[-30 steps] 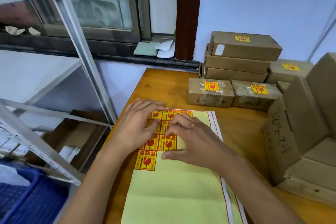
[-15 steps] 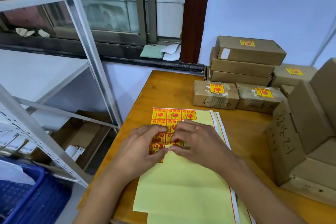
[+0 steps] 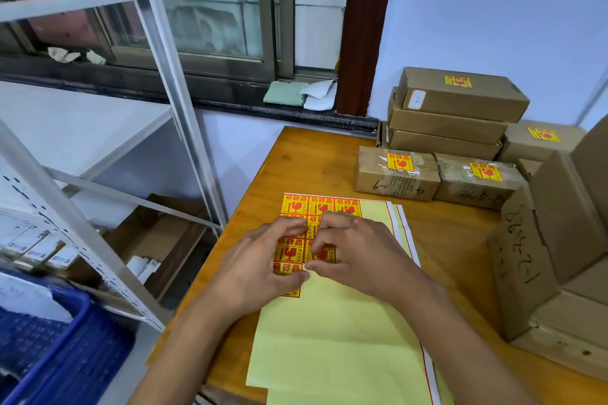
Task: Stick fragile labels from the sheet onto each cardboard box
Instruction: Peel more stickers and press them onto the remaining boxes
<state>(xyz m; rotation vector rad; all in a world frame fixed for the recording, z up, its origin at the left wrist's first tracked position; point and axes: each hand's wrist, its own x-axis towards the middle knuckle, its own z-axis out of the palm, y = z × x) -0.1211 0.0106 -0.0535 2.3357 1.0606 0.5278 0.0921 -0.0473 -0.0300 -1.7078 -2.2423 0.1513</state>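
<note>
Orange wooden table (image 3: pixel 454 240) set against a pale blue wall, window sill beyond it, grey metal shelving (image 3: pixel 171 82) off past my left hand. Blue crate (image 3: pixel 56 348) low down, further out on that same side.

Label sheet (image 3: pixel 339 339): pale yellow backing, lying flat on the table directly under both my hands. Remaining fragile labels (image 3: pixel 320 205), yellow with red print, sit in a block at the sheet's far corner, just beyond and beneath my fingertips; the rest of the backing toward me is bare.

Left hand (image 3: pixel 260 270): rests palm down on the label block, fingers bent, thumb tip meeting the right hand at the near edge of the labels. Right hand (image 3: pixel 358 253): also on the sheet, fingers curled with tips down on the labels, thumb against the left thumb. Both seem to be working at a label's edge; I cannot tell whether either has actually pinched one.

Cardboard boxes: two small taped ones (image 3: pixel 398 177) side by side well beyond my right hand, each with a fragile label on top. Behind them a stack of three long boxes (image 3: pixel 457 108), top one labelled. One more labelled box (image 3: pixel 543 138) further out past that stack. Large plain cartons (image 3: pixel 552 256) with handwritten marks stand close off my right wrist.
</note>
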